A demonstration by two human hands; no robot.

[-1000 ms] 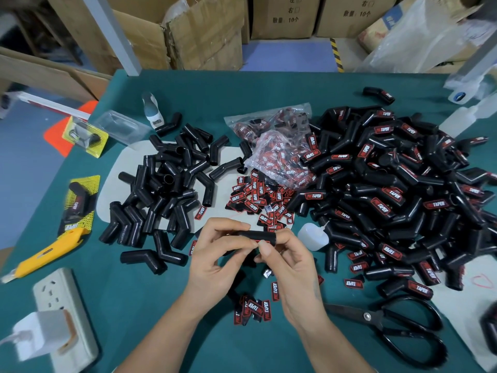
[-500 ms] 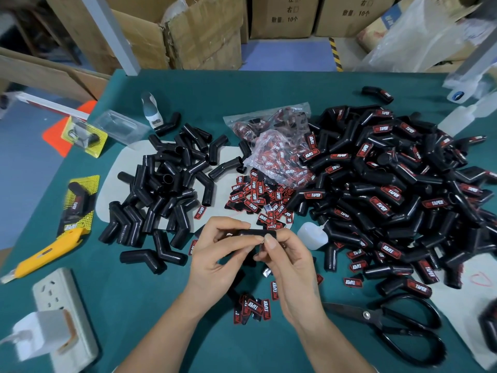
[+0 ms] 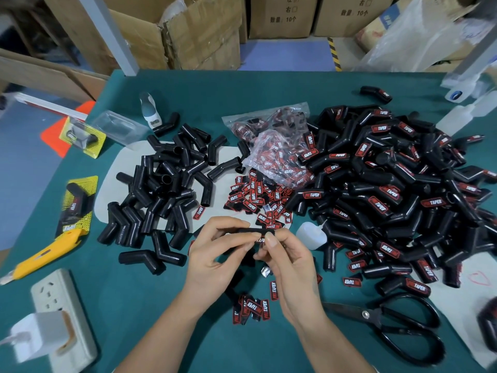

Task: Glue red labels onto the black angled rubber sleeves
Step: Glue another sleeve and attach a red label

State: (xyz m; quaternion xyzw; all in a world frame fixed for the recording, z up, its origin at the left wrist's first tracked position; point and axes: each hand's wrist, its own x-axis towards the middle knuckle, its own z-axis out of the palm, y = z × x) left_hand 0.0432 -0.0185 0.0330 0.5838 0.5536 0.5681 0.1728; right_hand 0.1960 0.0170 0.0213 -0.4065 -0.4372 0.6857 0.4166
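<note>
Above the green table, both hands hold one black angled rubber sleeve [image 3: 257, 231]. My left hand [image 3: 219, 254] grips its left part between thumb and fingers. My right hand [image 3: 289, 261] pinches its right end, where a red label [image 3: 260, 240] shows just under the sleeve between the fingertips. Bare sleeves [image 3: 164, 184] lie heaped at the left. Sleeves carrying red labels [image 3: 390, 189] form a big heap at the right. Loose red labels [image 3: 255, 196] are scattered behind my hands, and a few more labels [image 3: 252, 308] lie below my wrists.
A small white glue bottle [image 3: 310, 235] lies right of my hands. Black scissors [image 3: 390, 324] rest at the lower right. A yellow utility knife [image 3: 45, 254] and a power strip [image 3: 61, 316] are at the left. Clear bags of labels [image 3: 274, 146] sit in the middle.
Both hands have stayed in place with the sleeve; the right fingertips shifted slightly along its right end.
</note>
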